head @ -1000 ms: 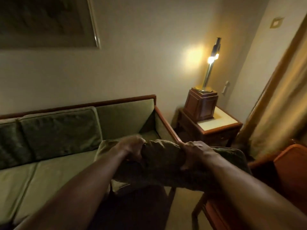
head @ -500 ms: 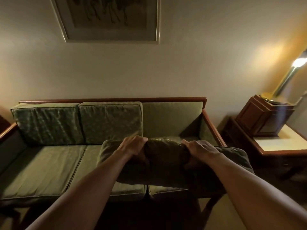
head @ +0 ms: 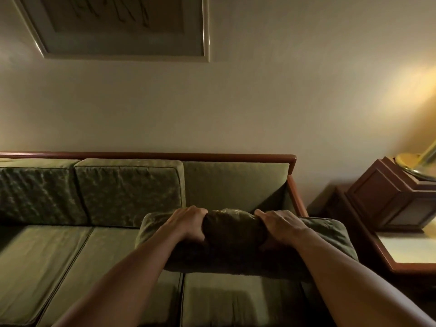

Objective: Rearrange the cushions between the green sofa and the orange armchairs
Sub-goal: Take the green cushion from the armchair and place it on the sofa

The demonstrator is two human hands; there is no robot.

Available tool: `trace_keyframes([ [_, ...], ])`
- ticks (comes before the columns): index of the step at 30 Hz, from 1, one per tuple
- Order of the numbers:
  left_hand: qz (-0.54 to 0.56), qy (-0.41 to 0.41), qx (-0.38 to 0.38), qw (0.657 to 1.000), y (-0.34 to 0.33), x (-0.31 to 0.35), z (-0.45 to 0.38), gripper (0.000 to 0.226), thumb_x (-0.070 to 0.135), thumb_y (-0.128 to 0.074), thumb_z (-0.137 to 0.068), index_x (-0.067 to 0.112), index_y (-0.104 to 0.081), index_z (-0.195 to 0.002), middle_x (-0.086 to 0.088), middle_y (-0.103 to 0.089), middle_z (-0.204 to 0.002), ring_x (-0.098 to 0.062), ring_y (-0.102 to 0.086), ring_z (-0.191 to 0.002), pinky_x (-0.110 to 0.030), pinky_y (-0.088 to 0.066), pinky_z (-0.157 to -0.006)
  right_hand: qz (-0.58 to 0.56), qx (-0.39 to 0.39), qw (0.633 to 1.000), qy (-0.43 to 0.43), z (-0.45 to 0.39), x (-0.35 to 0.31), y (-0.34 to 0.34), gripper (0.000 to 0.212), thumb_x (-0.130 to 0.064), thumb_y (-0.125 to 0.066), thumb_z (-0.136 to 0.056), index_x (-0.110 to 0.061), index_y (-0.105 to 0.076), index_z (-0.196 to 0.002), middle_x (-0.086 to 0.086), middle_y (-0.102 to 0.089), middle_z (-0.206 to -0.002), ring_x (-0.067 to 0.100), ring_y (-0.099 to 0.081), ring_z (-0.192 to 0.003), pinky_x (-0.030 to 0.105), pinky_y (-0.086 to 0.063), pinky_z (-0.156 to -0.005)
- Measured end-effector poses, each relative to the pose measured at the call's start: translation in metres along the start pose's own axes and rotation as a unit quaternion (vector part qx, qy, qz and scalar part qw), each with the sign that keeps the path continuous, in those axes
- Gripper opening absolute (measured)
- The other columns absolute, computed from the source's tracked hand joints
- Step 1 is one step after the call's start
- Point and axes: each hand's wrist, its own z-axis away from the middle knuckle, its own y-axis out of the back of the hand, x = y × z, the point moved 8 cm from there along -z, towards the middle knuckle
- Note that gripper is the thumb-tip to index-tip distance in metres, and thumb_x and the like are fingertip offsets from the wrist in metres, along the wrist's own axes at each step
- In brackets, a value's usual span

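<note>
I hold a green patterned cushion (head: 233, 234) flat in the air over the right seat of the green sofa (head: 236, 182). My left hand (head: 188, 220) grips its top edge left of centre and my right hand (head: 279, 225) grips it right of centre, so the fabric bunches between them. Two matching back cushions, one in the middle (head: 128, 192) and one at the left (head: 35, 194), stand upright against the sofa back. The right back section shows bare upholstery. No orange armchair is in view.
A wooden side table (head: 405, 251) stands right of the sofa with a wooden box (head: 391, 197) and a brass lamp base (head: 415, 164) on it. A framed picture (head: 118, 27) hangs on the wall above. A wooden rail rims the sofa's back and right arm.
The view has swung left from the lamp corner to face the sofa squarely. Both hands have carried the cushion closer over the right seat, keeping the same grip.
</note>
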Motion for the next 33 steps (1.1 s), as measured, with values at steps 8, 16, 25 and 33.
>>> trace_keyframes([
  [8, 0.058, 0.044, -0.007, 0.997, 0.006, -0.046, -0.126, 0.061, 0.063, -0.070, -0.038, 0.040, -0.050, -0.092, 0.015, -0.059, -0.085, -0.003, -0.049, -0.070, -0.025, -0.041, -0.069, 0.000, -0.019, 1.000, 0.000, -0.122, 0.069, 0.009, 0.077, -0.065, -0.073, -0.063, -0.029, -0.041, -0.125, -0.003, -0.065, -0.109, 0.019, -0.061, -0.098, 0.034, -0.048, -0.088],
  [16, 0.042, 0.038, -0.039, 0.998, 0.013, -0.088, -0.266, 0.075, 0.056, -0.078, -0.044, 0.031, -0.051, -0.109, 0.004, -0.063, -0.108, -0.017, -0.059, -0.093, -0.030, -0.047, -0.074, 0.002, -0.021, 1.000, -0.013, -0.246, 0.140, 0.008, 0.090, -0.068, -0.071, -0.062, -0.028, -0.037, -0.136, -0.002, -0.059, -0.127, 0.019, -0.056, -0.113, 0.035, -0.042, -0.098],
  [25, -0.035, 0.076, 0.022, 0.996, 0.023, -0.112, -0.385, 0.072, 0.051, -0.066, -0.071, 0.020, -0.036, -0.128, -0.006, -0.043, -0.128, -0.028, -0.042, -0.119, -0.046, -0.039, -0.097, 0.014, -0.002, 0.998, -0.061, -0.347, 0.203, -0.020, 0.095, -0.060, -0.059, -0.081, -0.021, -0.009, -0.151, 0.008, -0.021, -0.153, 0.026, -0.018, -0.142, 0.057, -0.013, -0.113],
  [33, 0.000, 0.080, 0.020, 0.997, -0.013, -0.083, -0.430, 0.067, 0.051, -0.050, -0.086, 0.024, -0.024, -0.142, -0.006, -0.026, -0.148, -0.027, -0.025, -0.136, -0.052, -0.027, -0.109, -0.020, 0.029, 0.999, -0.032, -0.390, 0.202, -0.045, 0.103, -0.068, -0.053, -0.079, -0.028, 0.008, -0.151, 0.008, -0.001, -0.161, 0.025, 0.003, -0.147, 0.058, 0.006, -0.112],
])
